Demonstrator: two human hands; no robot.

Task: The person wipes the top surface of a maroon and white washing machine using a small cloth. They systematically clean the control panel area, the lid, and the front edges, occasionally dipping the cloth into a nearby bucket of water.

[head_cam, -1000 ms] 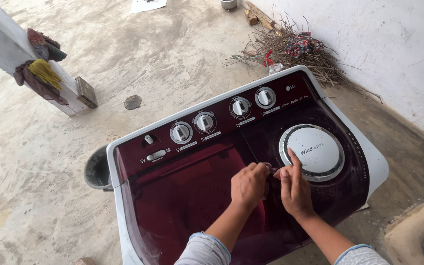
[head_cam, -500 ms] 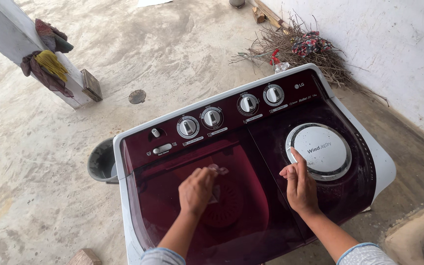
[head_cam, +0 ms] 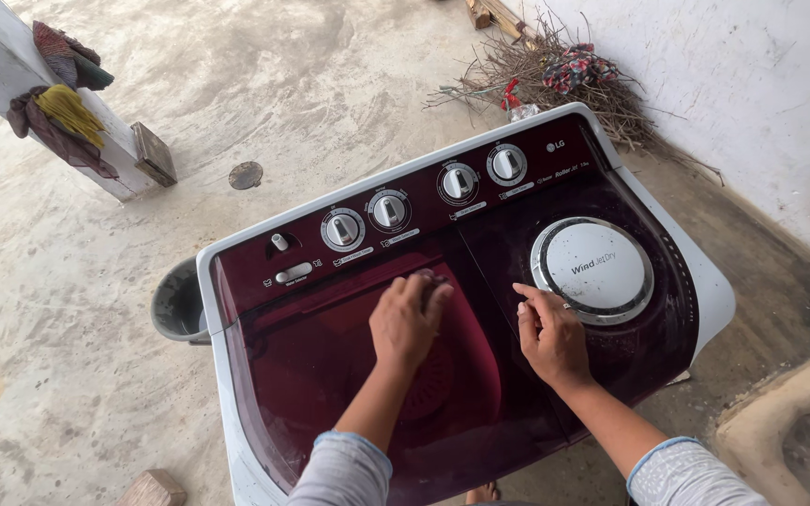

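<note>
Washing machine lid [head_cam: 330, 375] under left hand [head_cam: 407, 319]; right hand [head_cam: 549, 335] beside round cover [head_cam: 593, 269]

Left hand [head_cam: 407, 321]: bare, no ring or watch showing.
Right hand [head_cam: 549, 335]: bare too.
Sleeves [head_cam: 341, 468]: light grey, pushed up the forearms, cuffs edged in pale blue.

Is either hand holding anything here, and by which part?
Nothing is clearly held. The left hand rests curled on the dark red lid; the right hand lies on the spinner lid.
</note>
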